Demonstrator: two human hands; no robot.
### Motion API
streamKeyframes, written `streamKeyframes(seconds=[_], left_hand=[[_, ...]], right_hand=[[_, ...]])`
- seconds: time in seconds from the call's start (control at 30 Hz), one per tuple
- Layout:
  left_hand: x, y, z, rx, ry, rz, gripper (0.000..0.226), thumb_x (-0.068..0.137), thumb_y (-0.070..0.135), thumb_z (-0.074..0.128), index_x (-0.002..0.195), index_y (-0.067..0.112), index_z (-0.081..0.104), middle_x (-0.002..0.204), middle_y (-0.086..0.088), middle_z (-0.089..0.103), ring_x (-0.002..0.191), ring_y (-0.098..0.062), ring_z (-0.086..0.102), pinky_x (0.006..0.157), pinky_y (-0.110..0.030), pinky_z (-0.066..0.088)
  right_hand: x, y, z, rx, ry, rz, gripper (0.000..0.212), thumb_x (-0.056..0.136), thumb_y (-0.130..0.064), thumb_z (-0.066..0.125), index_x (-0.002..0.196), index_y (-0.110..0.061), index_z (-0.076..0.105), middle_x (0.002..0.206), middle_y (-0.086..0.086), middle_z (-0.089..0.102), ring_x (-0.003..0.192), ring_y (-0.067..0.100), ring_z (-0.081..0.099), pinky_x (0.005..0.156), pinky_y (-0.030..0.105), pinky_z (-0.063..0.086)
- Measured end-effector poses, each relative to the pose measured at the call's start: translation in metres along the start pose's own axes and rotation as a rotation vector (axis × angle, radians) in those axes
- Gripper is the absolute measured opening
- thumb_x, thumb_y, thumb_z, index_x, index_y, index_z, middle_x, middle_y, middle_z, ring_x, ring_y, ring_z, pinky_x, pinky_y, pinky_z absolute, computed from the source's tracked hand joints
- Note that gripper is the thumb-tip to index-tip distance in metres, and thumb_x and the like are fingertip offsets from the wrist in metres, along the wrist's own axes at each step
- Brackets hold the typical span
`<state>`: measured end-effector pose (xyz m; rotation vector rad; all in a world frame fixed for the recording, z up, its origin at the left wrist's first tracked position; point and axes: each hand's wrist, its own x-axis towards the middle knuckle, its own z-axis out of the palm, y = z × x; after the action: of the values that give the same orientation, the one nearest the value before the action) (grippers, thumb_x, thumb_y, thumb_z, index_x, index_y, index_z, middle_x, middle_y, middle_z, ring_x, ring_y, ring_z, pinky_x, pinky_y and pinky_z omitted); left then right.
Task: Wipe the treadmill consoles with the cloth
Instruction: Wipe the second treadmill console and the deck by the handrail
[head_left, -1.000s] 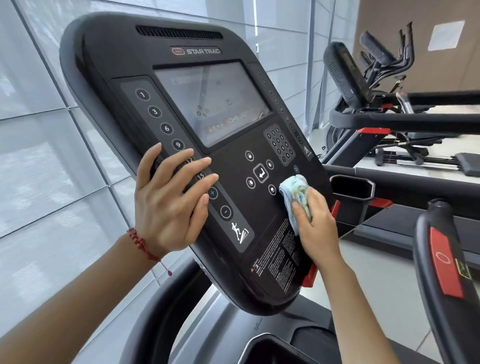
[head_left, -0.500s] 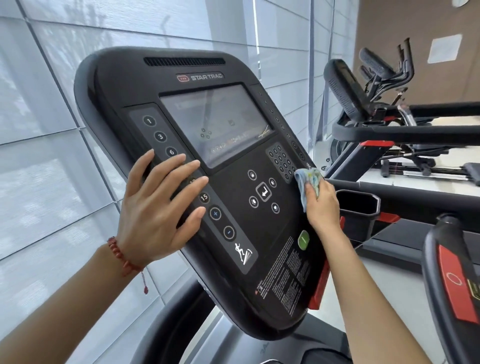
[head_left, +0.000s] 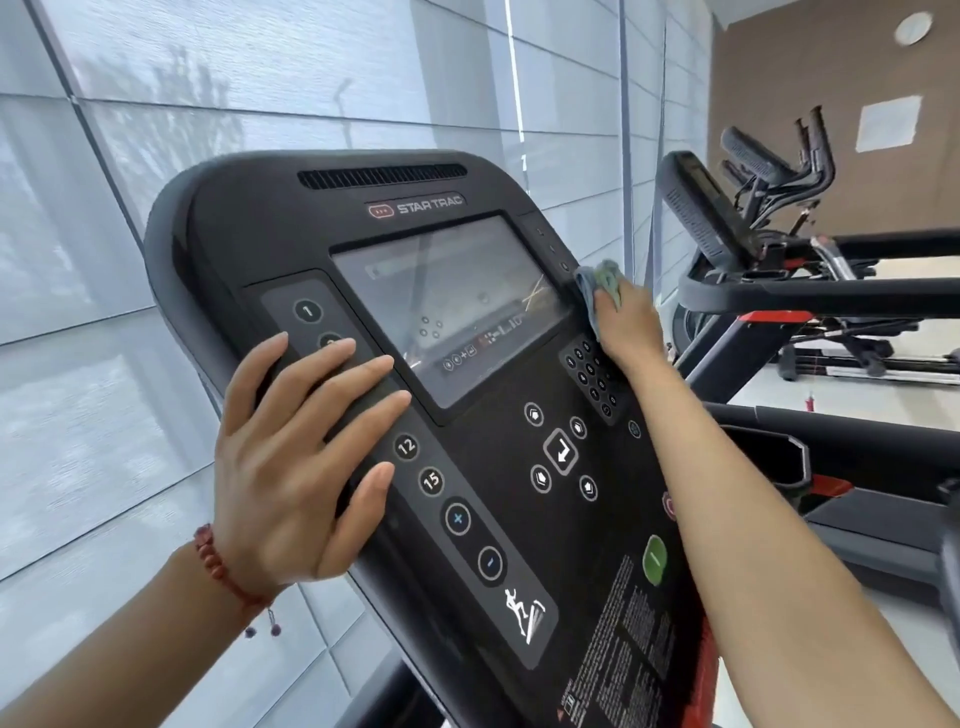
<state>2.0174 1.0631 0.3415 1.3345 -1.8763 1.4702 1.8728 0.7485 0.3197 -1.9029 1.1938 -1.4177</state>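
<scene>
While the left hand (head_left: 291, 462) lies flat, fingers spread, on the numbered keys down the console's (head_left: 291, 223) left side, bracing it and holding nothing, the right hand (head_left: 626, 325) is up at the right edge with the cloth (head_left: 597, 283) bunched in its closed fingers. That cloth presses on the narrow strip of small buttons just beside the screen's (head_left: 447, 306) upper right corner, touching the panel. Now the key relation: most of the unwiped-looking face, screen included, lies to the left of and below the cloth, toward the bracing hand. The console's long axis tilts from top left down to bottom right, so a stroke likely wants to run along that slope. Right hand is nearer; it looks the one to sweep.
</scene>
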Motion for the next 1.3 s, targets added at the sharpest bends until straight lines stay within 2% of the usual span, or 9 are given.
streamKeyframes(seconds=[0.13, 0.27, 0.4, 0.6, 0.73, 0.87, 1.0, 1.17, 1.3], left_hand=[[-0.002, 0.0, 0.001, -0.008, 0.007, -0.008, 0.05, 0.09, 0.028, 0.031, 0.097, 0.001, 0.073, 0.111, -0.017, 0.064, 0.109, -0.036, 0.055, 0.103, -0.052, 0.027], [-0.002, -0.001, 0.002, -0.012, 0.009, -0.003, 0.051, 0.09, 0.027, 0.03, 0.097, 0.0, 0.073, 0.111, -0.018, 0.064, 0.11, -0.036, 0.055, 0.104, -0.051, 0.027], [-0.003, -0.002, 0.003, -0.008, 0.018, 0.004, 0.05, 0.089, 0.027, 0.031, 0.097, 0.001, 0.073, 0.111, -0.018, 0.064, 0.11, -0.036, 0.055, 0.104, -0.05, 0.027], [-0.002, -0.002, 0.004, 0.001, 0.033, 0.01, 0.048, 0.089, 0.027, 0.033, 0.095, 0.001, 0.073, 0.109, -0.017, 0.066, 0.108, -0.036, 0.056, 0.104, -0.051, 0.028], [-0.002, -0.002, 0.003, 0.008, 0.04, 0.005, 0.048, 0.088, 0.027, 0.033, 0.095, 0.002, 0.074, 0.109, -0.016, 0.066, 0.107, -0.036, 0.057, 0.103, -0.051, 0.028], [-0.002, -0.002, 0.001, 0.024, 0.026, 0.004, 0.047, 0.087, 0.026, 0.034, 0.095, 0.003, 0.073, 0.109, -0.015, 0.067, 0.106, -0.036, 0.057, 0.104, -0.05, 0.028], [-0.002, 0.0, -0.001, 0.041, -0.006, 0.003, 0.045, 0.087, 0.026, 0.035, 0.096, 0.003, 0.072, 0.109, -0.015, 0.066, 0.106, -0.036, 0.056, 0.105, -0.05, 0.027], [-0.004, 0.004, -0.006, 0.086, -0.083, -0.032, 0.041, 0.089, 0.023, 0.036, 0.101, 0.003, 0.069, 0.115, -0.018, 0.062, 0.112, -0.039, 0.052, 0.106, -0.056, 0.025], [-0.012, 0.021, -0.014, 0.12, -0.117, -0.186, 0.04, 0.094, 0.022, 0.036, 0.118, 0.003, 0.061, 0.131, -0.019, 0.052, 0.127, -0.034, 0.042, 0.11, -0.054, 0.021]], right_hand=[[0.037, -0.054, 0.015, 0.03, -0.029, -0.136, 0.04, 0.094, -0.031, 0.036, 0.129, -0.015, 0.047, 0.125, 0.019, 0.05, 0.112, 0.036, 0.051, 0.098, 0.048, 0.04], [0.057, -0.085, 0.023, 0.053, -0.06, -0.177, 0.045, 0.093, -0.039, 0.037, 0.131, -0.016, 0.046, 0.13, 0.015, 0.049, 0.114, 0.035, 0.051, 0.099, 0.046, 0.04], [0.044, -0.062, 0.018, 0.076, -0.08, -0.174, 0.048, 0.089, -0.044, 0.036, 0.121, -0.011, 0.051, 0.123, 0.014, 0.055, 0.11, 0.032, 0.053, 0.082, 0.028, 0.037], [-0.01, -0.004, -0.005, 0.083, -0.029, -0.075, 0.034, 0.095, -0.032, 0.04, 0.113, -0.007, 0.054, 0.118, 0.018, 0.056, 0.106, 0.032, 0.053, 0.075, 0.026, 0.03], [-0.049, 0.034, -0.017, 0.049, 0.014, -0.01, 0.032, 0.095, -0.028, 0.043, 0.113, -0.005, 0.055, 0.118, 0.019, 0.054, 0.109, 0.033, 0.052, 0.078, 0.027, 0.03], [-0.082, 0.039, -0.019, 0.026, 0.024, 0.035, 0.032, 0.094, -0.028, 0.044, 0.111, -0.003, 0.055, 0.118, 0.019, 0.054, 0.109, 0.033, 0.051, 0.078, 0.027, 0.03], [-0.118, 0.022, -0.019, 0.054, 0.033, -0.017, 0.037, 0.092, -0.03, 0.046, 0.117, -0.004, 0.053, 0.121, 0.016, 0.054, 0.116, 0.03, 0.047, 0.094, 0.032, 0.033], [-0.172, -0.009, -0.025, 0.086, -0.012, -0.112, 0.042, 0.091, -0.027, 0.052, 0.129, -0.01, 0.047, 0.132, 0.008, 0.048, 0.121, 0.023, 0.043, 0.092, 0.022, 0.027], [-0.201, -0.02, -0.033, 0.1, -0.036, -0.149, 0.047, 0.092, -0.026, 0.05, 0.135, -0.01, 0.041, 0.136, 0.007, 0.044, 0.125, 0.022, 0.039, 0.095, 0.017, 0.021]])
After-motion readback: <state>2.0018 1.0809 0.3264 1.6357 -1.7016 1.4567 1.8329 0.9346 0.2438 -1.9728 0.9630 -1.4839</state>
